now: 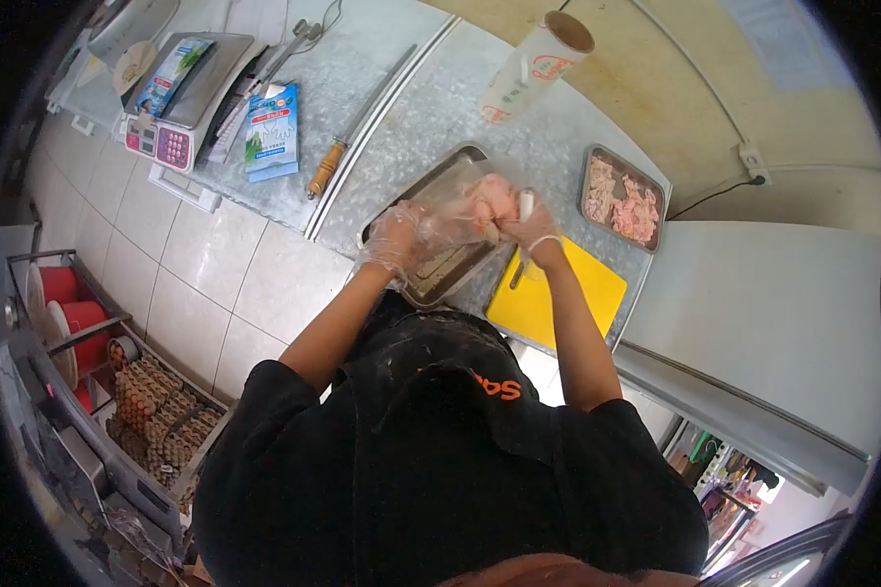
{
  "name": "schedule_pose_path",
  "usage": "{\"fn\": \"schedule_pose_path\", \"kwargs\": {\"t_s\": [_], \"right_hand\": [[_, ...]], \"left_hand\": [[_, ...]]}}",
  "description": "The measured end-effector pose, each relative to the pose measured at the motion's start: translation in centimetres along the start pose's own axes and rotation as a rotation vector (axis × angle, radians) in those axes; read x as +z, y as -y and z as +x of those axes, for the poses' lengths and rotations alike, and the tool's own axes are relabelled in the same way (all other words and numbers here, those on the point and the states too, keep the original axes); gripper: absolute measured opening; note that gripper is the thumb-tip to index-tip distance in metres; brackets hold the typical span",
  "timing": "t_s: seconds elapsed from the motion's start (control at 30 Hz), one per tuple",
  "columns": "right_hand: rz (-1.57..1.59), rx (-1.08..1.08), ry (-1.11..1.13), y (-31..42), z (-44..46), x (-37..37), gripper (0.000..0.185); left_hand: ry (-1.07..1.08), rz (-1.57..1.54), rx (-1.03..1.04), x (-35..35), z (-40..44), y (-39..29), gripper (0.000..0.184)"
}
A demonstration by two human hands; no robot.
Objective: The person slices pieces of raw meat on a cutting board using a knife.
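Observation:
Both my hands wear clear plastic gloves. My left hand (394, 238) is closed on the side of a clear plastic bag (447, 217) above a metal tray (431, 284). Raw pink chicken (494, 199) shows at the bag's right end. My right hand (535, 233) is closed against the bag's end beside the chicken; its exact grip is partly hidden. A short white piece (526, 205), perhaps a handle, shows by its fingers. Below the right forearm lies a yellow cutting board (568, 293), with a narrow greyish shape near its left edge.
Another metal tray (662, 223) holds raw meat pieces at the right. A roll of printed plastic (529, 70) stands at the back. To the left are a long steel with a wooden handle (327, 168), a blue glove packet (272, 132) and a scale (173, 147). Egg trays (166, 411) sit below left.

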State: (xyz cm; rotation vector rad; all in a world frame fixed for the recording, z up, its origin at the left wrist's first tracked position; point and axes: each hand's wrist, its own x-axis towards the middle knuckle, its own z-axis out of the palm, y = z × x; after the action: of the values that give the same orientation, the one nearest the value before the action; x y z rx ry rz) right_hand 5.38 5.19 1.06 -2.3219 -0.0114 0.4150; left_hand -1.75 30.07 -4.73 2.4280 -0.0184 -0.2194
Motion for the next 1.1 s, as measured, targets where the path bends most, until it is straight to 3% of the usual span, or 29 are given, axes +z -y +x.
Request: {"fn": "schedule_pose_path", "kwargs": {"t_s": [0.13, 0.23, 0.3, 0.37, 0.43, 0.5, 0.57, 0.6, 0.67, 0.73, 0.77, 0.8, 0.83, 0.9, 0.97, 1.03, 1.1], "right_hand": [[0.247, -0.066, -0.141, 0.2, -2.7, -4.4, 0.068], [0.166, -0.172, -0.287, -0.9, -5.4, -8.7, 0.068], [0.040, -0.070, -0.256, -2.4, -7.2, -11.8, 0.067], [0.150, -0.032, -0.224, -3.4, -9.5, -13.7, 0.066], [0.263, -0.002, -0.190, -2.8, -11.3, -14.1, 0.065], [0.095, 0.294, -0.118, -1.8, -12.6, -13.3, 0.059], [-0.252, 0.179, -0.181, -10.5, -10.5, -8.7, 0.051], [-0.204, 0.226, -0.184, -13.6, -10.1, -6.0, 0.047], [-0.140, 0.271, -0.183, -15.9, -9.9, -3.7, 0.043], [-0.170, 0.231, -0.337, -16.7, -10.1, -3.1, 0.039], [-0.155, 0.240, -0.334, -16.7, -10.9, -3.3, 0.039], [0.061, 0.243, -0.339, -16.0, -11.9, -4.4, 0.038], [0.272, 0.243, -0.349, -15.7, -12.9, -5.6, 0.038], [0.193, 0.286, -0.389, -16.2, -14.7, -7.5, 0.036], [0.113, 0.336, -0.426, -17.7, -16.0, -8.2, 0.033], [0.014, 0.242, -0.405, -20.0, -16.1, -7.1, 0.035], [0.007, 0.286, -0.300, -20.3, -14.9, -4.9, 0.041]], "left_hand": [[-0.040, 0.070, -0.042, -0.2, 0.1, 0.6, 0.075], [-0.023, 0.031, 0.026, -1.2, 0.4, 0.5, 0.087], [-0.028, -0.008, 0.023, -2.1, 0.2, 0.1, 0.088], [-0.036, -0.043, 0.015, -3.0, 0.1, -0.4, 0.090], [-0.135, -0.148, 0.029, -3.9, 0.2, -1.4, 0.088], [-0.152, -0.200, 0.029, -4.4, 0.0, -3.6, 0.078], [-0.213, -0.350, 0.072, -3.5, -0.5, -6.6, 0.057], [-0.209, -0.336, 0.073, -2.6, -0.6, -7.9, 0.057], [0.094, -0.154, 0.241, -0.4, -0.6, -11.0, 0.038], [0.194, -0.103, 0.496, 4.3, -1.1, -12.9, 0.029], [0.302, -0.058, 0.464, 6.2, -1.1, -14.2, 0.030], [0.411, -0.015, 0.439, 7.9, -0.8, -15.6, 0.031], [0.426, -0.009, 0.450, 9.7, -0.4, -16.8, 0.031], [0.091, -0.018, 0.898, 13.1, 1.1, -19.1, 0.035], [0.062, 0.055, 0.886, 16.8, 2.8, -19.5, 0.036], [0.033, 0.133, 0.867, 18.0, 4.2, -21.0, 0.037], [0.426, 0.401, 0.740, 17.7, 5.3, -22.0, 0.032]]}}
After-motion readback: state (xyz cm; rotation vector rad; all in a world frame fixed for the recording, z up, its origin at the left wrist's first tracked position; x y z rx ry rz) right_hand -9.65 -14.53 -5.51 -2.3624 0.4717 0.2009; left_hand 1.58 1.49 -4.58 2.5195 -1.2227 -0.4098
